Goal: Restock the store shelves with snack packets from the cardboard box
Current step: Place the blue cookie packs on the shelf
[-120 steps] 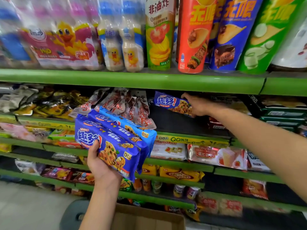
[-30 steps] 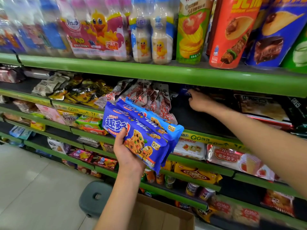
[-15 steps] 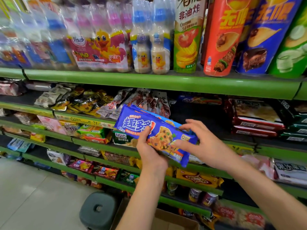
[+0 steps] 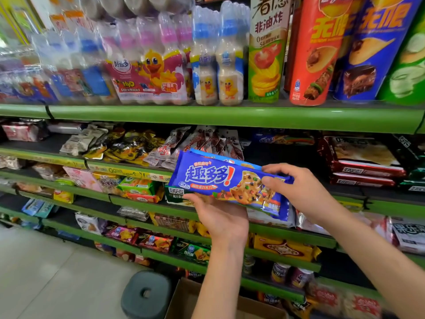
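Green store shelves are filling my view. Left hand is cradling blue cookie packets from below; right hand, at three o'clock, is pinching the top packet's end, likely to peel it off for shelving.

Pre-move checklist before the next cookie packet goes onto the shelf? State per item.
1. Left hand supports the stack of blue cookie packets from below: ok.
2. Right hand pinches the top packet's right end: ok.
3. Top packet separated from the ones under it: cannot tell.
4. Free space on the dark shelf behind the stack, in front of the cookie packets already there: ok.
5. Room under the green shelf edge above: ok.
6. How many packets remain in the left hand: cannot tell.
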